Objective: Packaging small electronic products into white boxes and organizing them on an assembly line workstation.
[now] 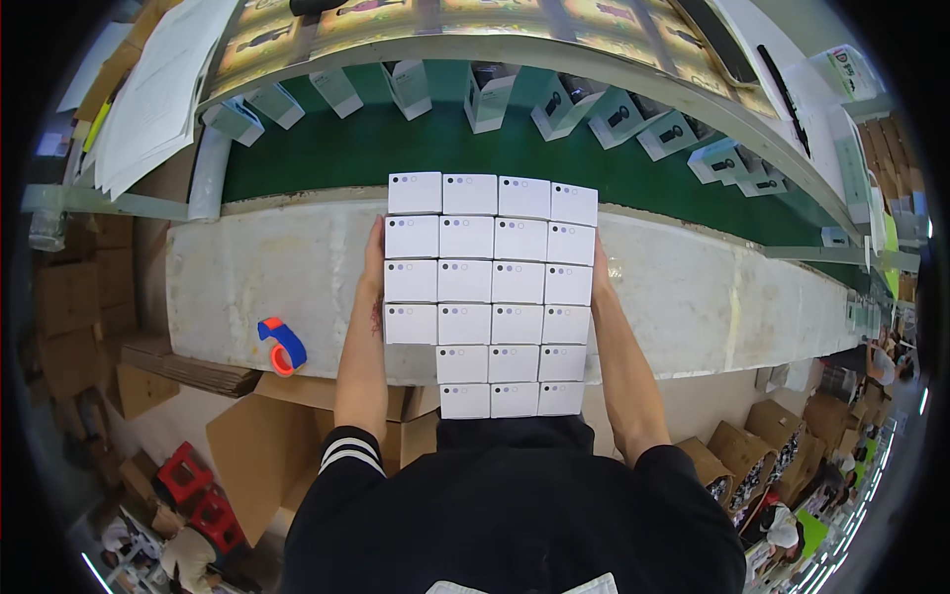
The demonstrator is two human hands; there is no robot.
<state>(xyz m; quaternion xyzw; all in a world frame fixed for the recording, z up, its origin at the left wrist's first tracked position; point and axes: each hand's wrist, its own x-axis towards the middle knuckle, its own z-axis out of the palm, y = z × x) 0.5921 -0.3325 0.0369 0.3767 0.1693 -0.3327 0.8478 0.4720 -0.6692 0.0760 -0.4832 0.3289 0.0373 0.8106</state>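
A block of several small white boxes, packed close in rows and columns, is clamped between my two hands. Each box face carries a row of small dots near its upper edge. My left hand presses along the left side of the block at its upper rows, and my right hand does the same on the right side. Most of the fingers are hidden by the boxes. At the lower left the bottom two rows are one box narrower. The block's near end reaches close to my black shirt.
A blue and orange tape dispenser lies left on the pale worktable. Beyond runs a green conveyor belt with several upright boxes, under a raised shelf. An open carton stands below left; red stools are farther off.
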